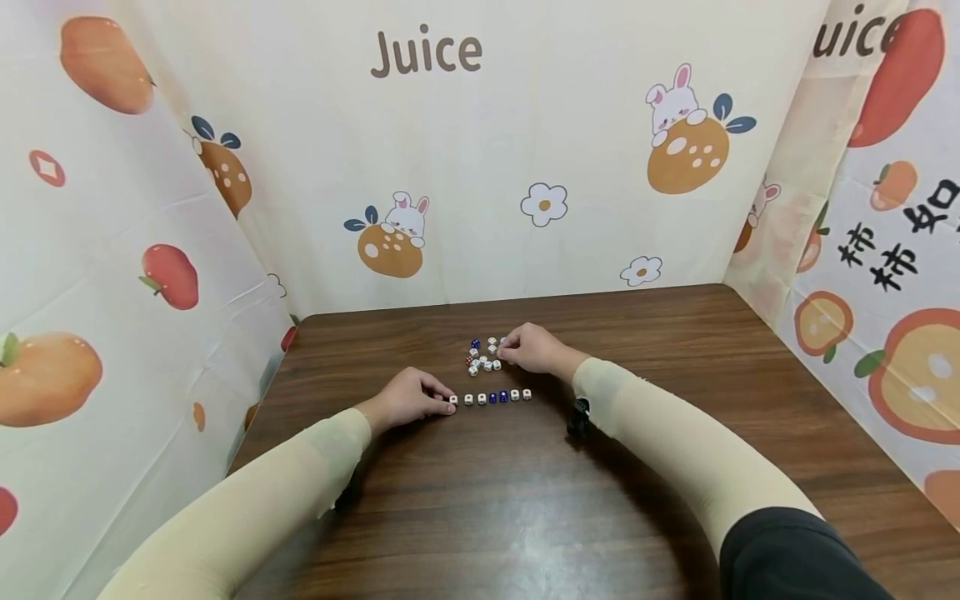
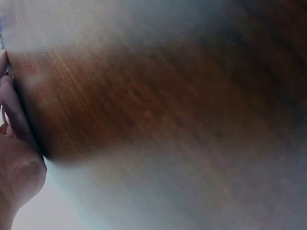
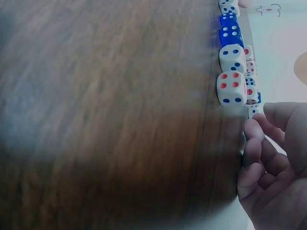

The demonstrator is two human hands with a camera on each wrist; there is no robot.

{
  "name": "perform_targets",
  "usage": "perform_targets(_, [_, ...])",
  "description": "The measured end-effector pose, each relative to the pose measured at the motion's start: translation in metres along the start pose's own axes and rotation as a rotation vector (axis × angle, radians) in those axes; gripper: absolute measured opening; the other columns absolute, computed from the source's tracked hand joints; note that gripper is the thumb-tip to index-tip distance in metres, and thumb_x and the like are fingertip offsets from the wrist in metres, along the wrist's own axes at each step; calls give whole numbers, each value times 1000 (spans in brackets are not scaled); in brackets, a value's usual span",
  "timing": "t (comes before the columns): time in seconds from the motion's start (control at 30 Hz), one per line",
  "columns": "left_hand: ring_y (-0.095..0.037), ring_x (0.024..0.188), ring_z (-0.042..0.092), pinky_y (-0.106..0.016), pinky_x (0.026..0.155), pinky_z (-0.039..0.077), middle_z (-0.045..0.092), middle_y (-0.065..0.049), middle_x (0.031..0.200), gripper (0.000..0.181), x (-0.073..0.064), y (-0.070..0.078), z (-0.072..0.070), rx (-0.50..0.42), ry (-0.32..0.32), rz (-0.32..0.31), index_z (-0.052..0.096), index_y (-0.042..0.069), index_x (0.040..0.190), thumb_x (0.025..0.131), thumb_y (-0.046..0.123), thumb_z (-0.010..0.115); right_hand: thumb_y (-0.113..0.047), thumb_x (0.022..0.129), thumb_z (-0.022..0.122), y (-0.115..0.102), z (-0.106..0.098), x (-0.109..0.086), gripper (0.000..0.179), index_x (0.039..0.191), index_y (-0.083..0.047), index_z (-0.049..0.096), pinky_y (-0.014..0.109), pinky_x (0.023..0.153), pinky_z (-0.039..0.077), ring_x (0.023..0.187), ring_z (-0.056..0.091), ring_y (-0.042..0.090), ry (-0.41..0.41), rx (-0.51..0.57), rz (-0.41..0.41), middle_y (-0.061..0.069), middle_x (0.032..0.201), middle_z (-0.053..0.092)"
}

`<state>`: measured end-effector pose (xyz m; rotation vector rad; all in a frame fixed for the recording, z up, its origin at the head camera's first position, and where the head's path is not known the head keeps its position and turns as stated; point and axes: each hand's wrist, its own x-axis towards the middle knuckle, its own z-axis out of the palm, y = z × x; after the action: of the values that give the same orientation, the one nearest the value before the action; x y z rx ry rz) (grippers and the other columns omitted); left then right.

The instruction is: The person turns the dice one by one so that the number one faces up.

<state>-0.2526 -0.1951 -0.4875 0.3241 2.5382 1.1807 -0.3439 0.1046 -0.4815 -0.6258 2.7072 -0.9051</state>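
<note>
Table (image 1: pixel 420 500): left hand (image 1: pixel 408 397) pinches left die (image 1: pixel 453 401) of near row (image 1: pixel 492 398), likely aligning; next needs even spacing; right hand (image 1: pixel 534 348), grip unclear, by far dice (image 1: pixel 487 366).

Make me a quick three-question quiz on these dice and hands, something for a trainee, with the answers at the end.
1. True or false: in the front row of dice, the two blue dice stand next to each other.
2. Count: how many dice make up that row, including the white die at the left hand?
3. Choose one: which hand is at the loose cluster of dice beyond the row? A) left B) right C) both

Key: 1. True. 2. Seven. 3. B, the right hand.
</note>
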Motion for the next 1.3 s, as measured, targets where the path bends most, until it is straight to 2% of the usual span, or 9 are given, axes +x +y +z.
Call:
perform_targets(0.17, [-6, 71, 62, -24, 65, 55, 74, 5, 88, 19, -1, 1, 0, -5, 3, 10, 91, 10, 109, 93, 19, 96, -28, 112, 74, 1, 4, 2, 20, 107, -19, 91, 33, 89, 56, 98, 69, 14, -12, -27, -20, 1, 113, 85])
perform_targets(0.27, [-6, 70, 62, -25, 64, 55, 74, 4, 88, 20, -1, 1, -1, -5, 9, 16, 91, 10, 109, 93, 19, 96, -26, 113, 72, 1, 4, 3, 22, 104, -20, 91, 34, 88, 53, 96, 68, 15, -18, -42, -39, 1, 123, 85])
perform_targets(0.33, [-6, 70, 62, -25, 64, 55, 74, 4, 88, 19, 0, 1, -1, -1, 11, 18, 91, 10, 109, 93, 19, 96, -25, 113, 71, 1, 4, 3, 25, 99, -20, 90, 32, 83, 52, 90, 65, 15, -23, -47, -41, 0, 119, 86])
perform_targets(0.43, [-5, 71, 62, -24, 65, 56, 75, 5, 88, 20, 0, 1, -1, 1, 7, 16, 91, 10, 110, 93, 20, 96, -26, 112, 71, 0, 3, 2, 30, 88, -17, 86, 31, 76, 48, 79, 59, 14, -33, -51, -34, -2, 101, 84])
perform_targets(0.57, [-5, 70, 63, -24, 65, 57, 74, 7, 88, 21, 1, -1, -1, 12, -1, 10, 91, 11, 111, 94, 21, 96, -28, 111, 71, 0, 4, 2, 34, 81, -15, 81, 30, 70, 46, 70, 52, 14, -40, -55, -25, -4, 77, 70])
perform_targets(0.7, [-5, 71, 63, -24, 65, 56, 74, 7, 88, 19, 2, -2, -1, 11, 1, 3, 92, 12, 110, 94, 21, 96, -29, 111, 71, 0, 4, 1, 33, 82, -16, 82, 29, 71, 47, 71, 53, 12, -32, -49, -31, -8, 75, 67])
perform_targets(0.93, [-6, 72, 63, -24, 65, 56, 75, 5, 89, 19, 1, -2, 0, -1, 4, 17, 91, 11, 109, 93, 20, 96, -27, 112, 72, 0, 1, -3, 39, 75, -15, 73, 29, 72, 46, 69, 52, 12, -32, -63, -38, -7, 76, 68])
perform_targets(1.17, [-6, 72, 62, -23, 64, 55, 75, 6, 88, 19, 1, -3, 1, -3, 6, 9, 92, 12, 109, 93, 20, 96, -26, 112, 72, 1, -2, -7, 39, 75, -15, 73, 28, 70, 45, 66, 51, 10, -32, -65, -16, -9, 67, 58])
perform_targets(1.3, [-6, 73, 62, -22, 65, 55, 75, 6, 88, 19, 1, -3, 1, -5, 5, 14, 92, 11, 109, 93, 20, 96, -24, 111, 72, 1, -5, -10, 34, 80, -13, 79, 30, 72, 47, 70, 54, 12, -30, -43, -10, -6, 78, 70])
